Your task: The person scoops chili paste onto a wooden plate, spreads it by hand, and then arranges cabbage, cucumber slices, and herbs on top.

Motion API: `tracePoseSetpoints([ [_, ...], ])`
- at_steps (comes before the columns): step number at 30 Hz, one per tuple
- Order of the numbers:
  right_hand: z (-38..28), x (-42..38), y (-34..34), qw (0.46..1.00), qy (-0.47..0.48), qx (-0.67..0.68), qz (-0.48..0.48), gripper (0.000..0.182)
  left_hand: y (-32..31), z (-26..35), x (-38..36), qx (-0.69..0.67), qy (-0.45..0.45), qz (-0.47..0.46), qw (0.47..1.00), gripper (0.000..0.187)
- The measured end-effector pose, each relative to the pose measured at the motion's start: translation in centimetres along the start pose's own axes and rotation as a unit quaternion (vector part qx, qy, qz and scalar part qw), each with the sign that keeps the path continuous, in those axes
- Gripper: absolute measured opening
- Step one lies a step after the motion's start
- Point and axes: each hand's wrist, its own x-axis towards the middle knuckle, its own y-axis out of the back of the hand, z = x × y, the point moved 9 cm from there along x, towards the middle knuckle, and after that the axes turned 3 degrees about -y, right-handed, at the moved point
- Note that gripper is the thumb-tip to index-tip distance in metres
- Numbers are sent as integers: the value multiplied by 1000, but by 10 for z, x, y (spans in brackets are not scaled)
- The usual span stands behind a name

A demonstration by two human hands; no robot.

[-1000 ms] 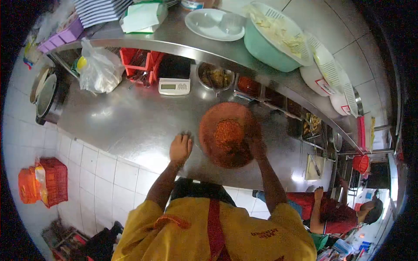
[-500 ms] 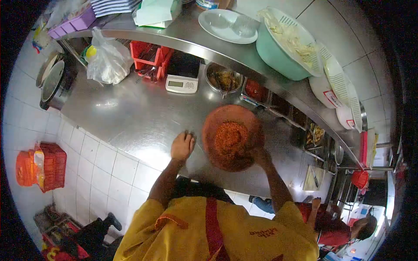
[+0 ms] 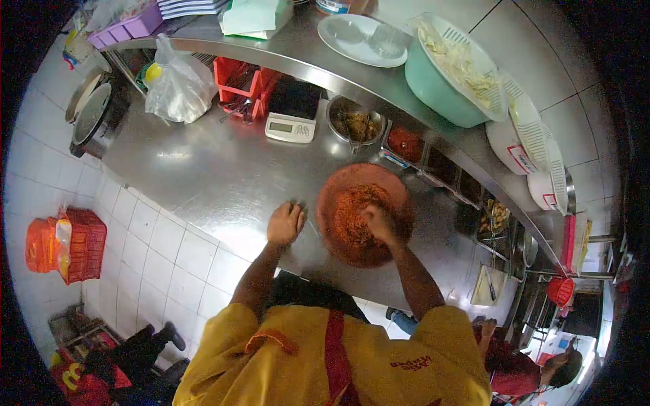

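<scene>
Chili mix [image 3: 352, 213], loose, damp-looking and likely sticky, fills 1 orange basin [image 3: 338, 179] on the steel tabletop [image 3: 203, 176]. Right hand [image 3: 378, 223] digs in, fingers curled on a clump; left hand [image 3: 284, 223] rests flat, empty, beside the rim, best gripped there.

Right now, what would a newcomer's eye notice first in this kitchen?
The round red bowl of orange-red shredded food on the steel counter, with the right hand in it. The left hand rests beside it. On the shelf above stands a big teal basin.
</scene>
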Motion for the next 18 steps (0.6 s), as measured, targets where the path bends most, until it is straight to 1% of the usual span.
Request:
tracePoseSetpoints([
  [2, -24, -25, -12, 981, 69, -129, -128, 33, -1, 0, 2, -11, 2, 1, 1000, 25],
  [3, 71, -23, -64, 968, 28, 127, -213, 29, 1, 1, 2, -7, -1, 9, 1000, 24],
  [4, 110, -11, -55, 983, 32, 104, -148, 27, 5, 2, 4, -3, -5, 17, 1000, 24],
  [5, 103, -5, -31, 991, 24, 79, -104, 25, 8, 5, 2, 1, -9, 22, 1000, 24],
  [6, 91, 2, -22, 997, 3, 52, -65, 24, 11, 6, 3, 1, -8, 22, 1000, 22],
  [7, 65, 6, -16, 998, -16, 54, -30, 23, 13, 6, 6, 1, -7, 24, 1000, 21],
  [8, 45, 2, -16, 998, -10, 56, -29, 22, 14, 9, 5, -1, -3, 24, 1000, 20],
  [9, 29, -2, -22, 996, 14, 65, -56, 21, 12, 8, 1, 0, 1, 25, 1000, 19],
  [10, 24, -11, -28, 991, 45, 73, -102, 20, 10, 7, 1, 2, 3, 29, 1000, 18],
  [11, 33, -21, -33, 979, 69, 111, -159, 19, 10, 5, 2, 2, 5, 31, 999, 17],
  [12, 55, -14, -32, 974, 60, 163, -147, 19, 11, 2, 3, 3, 0, 40, 999, 17],
  [14, 57, -6, -10, 955, 47, 265, -121, 24, 14, 6, 3, 0, -4, 56, 998, 16],
  [15, 61, 4, -16, 986, 2, 154, -71, 24, 14, 9, 3, -3, -6, 66, 998, 16],
  [16, 33, 4, -2, 998, -42, 42, -20, 25, 16, 10, 2, -4, -9, 74, 997, 16],
  [18, 12, -10, -35, 985, 27, -49, -165, 27, 22, 8, 4, 0, -15, 87, 996, 17],
])
